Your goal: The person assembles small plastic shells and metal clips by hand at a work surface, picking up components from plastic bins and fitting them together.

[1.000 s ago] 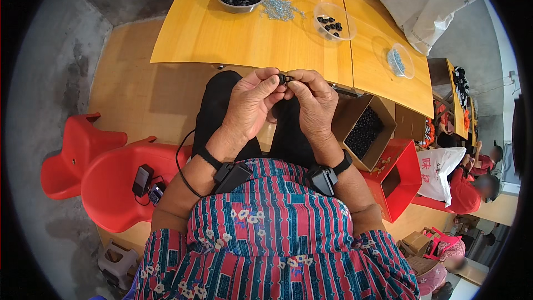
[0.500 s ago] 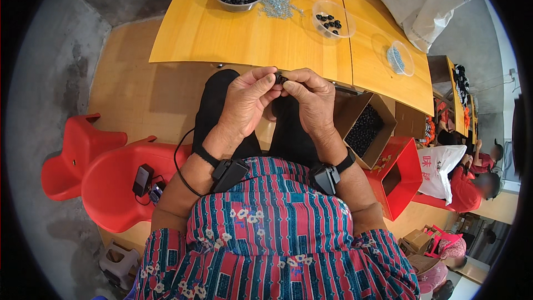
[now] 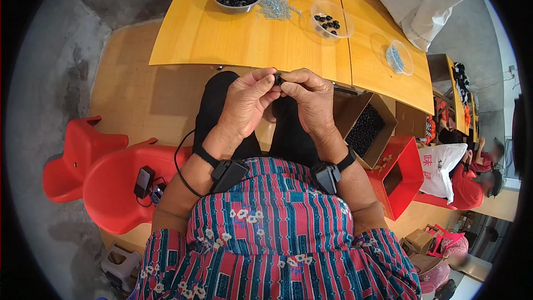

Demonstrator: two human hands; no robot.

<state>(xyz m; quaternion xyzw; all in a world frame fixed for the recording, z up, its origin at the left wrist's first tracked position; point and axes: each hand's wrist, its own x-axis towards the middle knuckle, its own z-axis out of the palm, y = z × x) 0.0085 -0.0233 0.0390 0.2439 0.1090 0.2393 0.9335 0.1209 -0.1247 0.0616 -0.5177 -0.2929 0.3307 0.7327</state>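
Observation:
Over my lap, just short of the table's near edge, my left hand point(image 3: 248, 95) and my right hand point(image 3: 312, 95) meet fingertip to fingertip. Pinched between both thumbs and forefingers is a small black round part point(image 3: 278, 79), mostly covered by the fingers. On the yellow table point(image 3: 233, 44), a bowl point(image 3: 236, 8) is heaped with similar black parts. Beside it lies a loose pile of small clear-blue pieces point(image 3: 276, 8). A clear plastic bowl point(image 3: 343, 28) holds several black parts, and a smaller clear tub point(image 3: 408, 58) holds more clear-blue pieces.
Right of my legs stand a cardboard box point(image 3: 383, 100) of black parts and a red box point(image 3: 408, 172). Red chairs point(image 3: 114, 189) are at my left, one carrying a small black device point(image 3: 144, 182). White sacks point(image 3: 427, 16) lie at the table's right. People sit at the far right.
The black part has turned slightly between my fingertips. Both hands stay almost in the same place, and the view has shifted very slightly.

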